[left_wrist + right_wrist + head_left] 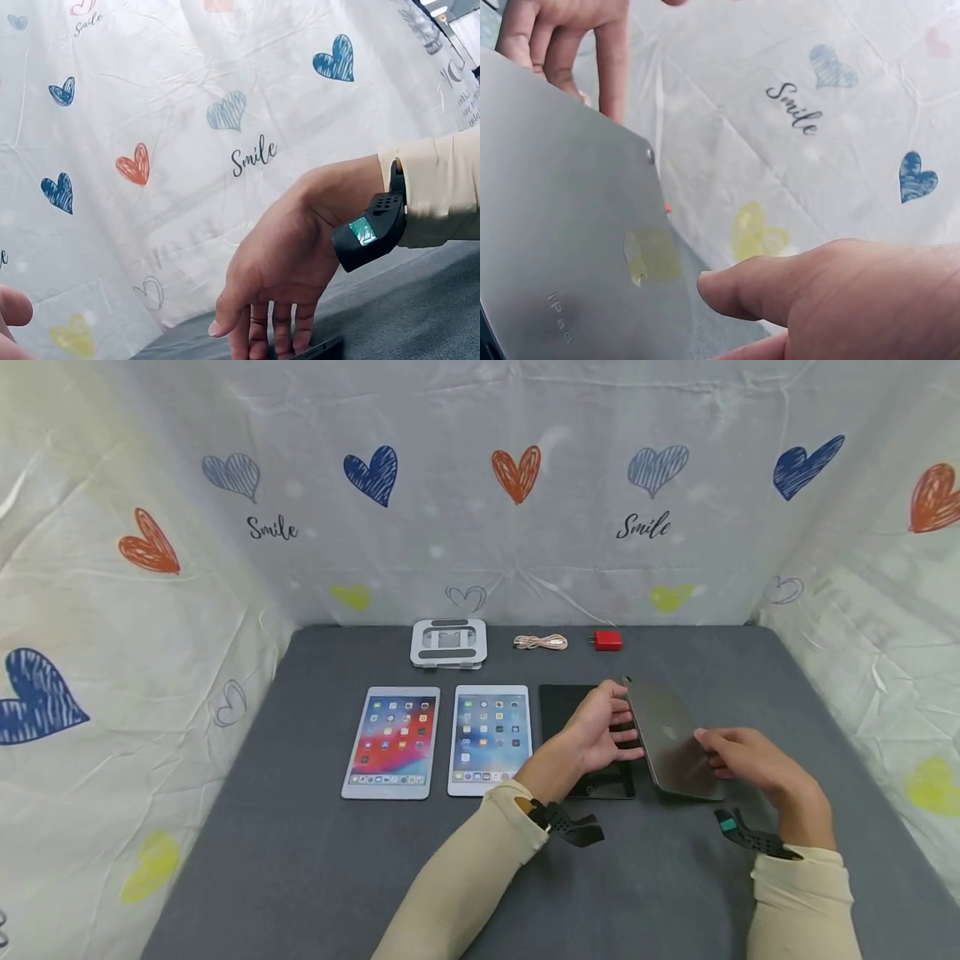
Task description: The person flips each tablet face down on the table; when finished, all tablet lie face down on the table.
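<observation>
Tilted tablet looks stiff, slick and breakable from here, best edge-held; left hand spread, right hand loosely parted.

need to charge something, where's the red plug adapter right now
In the head view, the red plug adapter lies near the far edge of the table, right of centre, just right of the coiled cable and beyond the tilted tablet.

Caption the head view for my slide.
Left hand and right hand at a tilted dark tablet, beside three flat tablets on a gray surface.
</observation>
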Demonstrator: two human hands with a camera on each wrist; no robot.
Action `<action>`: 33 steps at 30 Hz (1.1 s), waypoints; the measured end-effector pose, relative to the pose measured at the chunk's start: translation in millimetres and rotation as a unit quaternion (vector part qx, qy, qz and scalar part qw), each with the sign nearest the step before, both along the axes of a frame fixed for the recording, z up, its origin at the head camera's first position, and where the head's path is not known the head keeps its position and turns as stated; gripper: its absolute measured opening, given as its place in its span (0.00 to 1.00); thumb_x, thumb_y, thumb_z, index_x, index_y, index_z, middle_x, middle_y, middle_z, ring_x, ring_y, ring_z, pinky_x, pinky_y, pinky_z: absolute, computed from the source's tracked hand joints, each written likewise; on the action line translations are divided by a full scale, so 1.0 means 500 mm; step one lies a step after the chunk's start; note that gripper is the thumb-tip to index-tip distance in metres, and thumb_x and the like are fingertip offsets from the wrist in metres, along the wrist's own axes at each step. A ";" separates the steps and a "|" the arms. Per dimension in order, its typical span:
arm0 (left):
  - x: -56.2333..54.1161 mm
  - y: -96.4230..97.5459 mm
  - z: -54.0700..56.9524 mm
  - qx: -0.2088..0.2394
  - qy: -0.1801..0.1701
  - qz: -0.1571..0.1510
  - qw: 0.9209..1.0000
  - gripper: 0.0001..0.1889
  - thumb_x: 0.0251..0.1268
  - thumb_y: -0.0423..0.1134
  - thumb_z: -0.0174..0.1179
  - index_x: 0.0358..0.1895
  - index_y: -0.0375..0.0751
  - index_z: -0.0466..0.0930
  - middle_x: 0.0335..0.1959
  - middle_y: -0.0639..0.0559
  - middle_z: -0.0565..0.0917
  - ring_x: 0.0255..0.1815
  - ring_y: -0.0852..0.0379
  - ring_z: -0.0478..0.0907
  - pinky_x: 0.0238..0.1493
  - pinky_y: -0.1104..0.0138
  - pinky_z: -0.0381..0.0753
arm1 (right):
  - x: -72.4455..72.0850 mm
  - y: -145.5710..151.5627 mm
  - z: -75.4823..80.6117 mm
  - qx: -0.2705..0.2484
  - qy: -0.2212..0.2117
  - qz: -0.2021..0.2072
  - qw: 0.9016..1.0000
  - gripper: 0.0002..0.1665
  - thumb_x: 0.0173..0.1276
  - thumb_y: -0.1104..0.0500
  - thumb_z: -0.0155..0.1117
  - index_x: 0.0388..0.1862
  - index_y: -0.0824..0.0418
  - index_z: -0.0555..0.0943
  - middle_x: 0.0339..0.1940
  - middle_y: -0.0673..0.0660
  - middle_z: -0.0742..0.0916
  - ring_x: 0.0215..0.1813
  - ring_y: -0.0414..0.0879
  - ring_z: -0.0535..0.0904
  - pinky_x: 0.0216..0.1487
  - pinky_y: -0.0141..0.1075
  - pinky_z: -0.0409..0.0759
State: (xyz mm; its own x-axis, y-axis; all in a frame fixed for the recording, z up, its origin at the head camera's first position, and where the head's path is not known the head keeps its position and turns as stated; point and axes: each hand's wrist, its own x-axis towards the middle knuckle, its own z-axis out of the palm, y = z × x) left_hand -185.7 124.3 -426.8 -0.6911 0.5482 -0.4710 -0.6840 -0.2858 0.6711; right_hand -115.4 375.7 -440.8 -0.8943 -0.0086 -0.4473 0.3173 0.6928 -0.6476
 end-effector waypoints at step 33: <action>-0.017 -0.012 -0.037 -0.005 0.064 -0.040 0.997 0.31 0.86 0.43 0.52 0.83 0.29 0.64 0.85 0.30 0.65 0.87 0.32 0.63 0.87 0.42 0.65 | 0.010 0.038 0.014 0.064 0.073 -0.041 0.994 0.46 0.91 0.37 0.40 0.81 0.78 0.67 0.76 0.83 0.74 0.74 0.79 0.73 0.68 0.75 0.75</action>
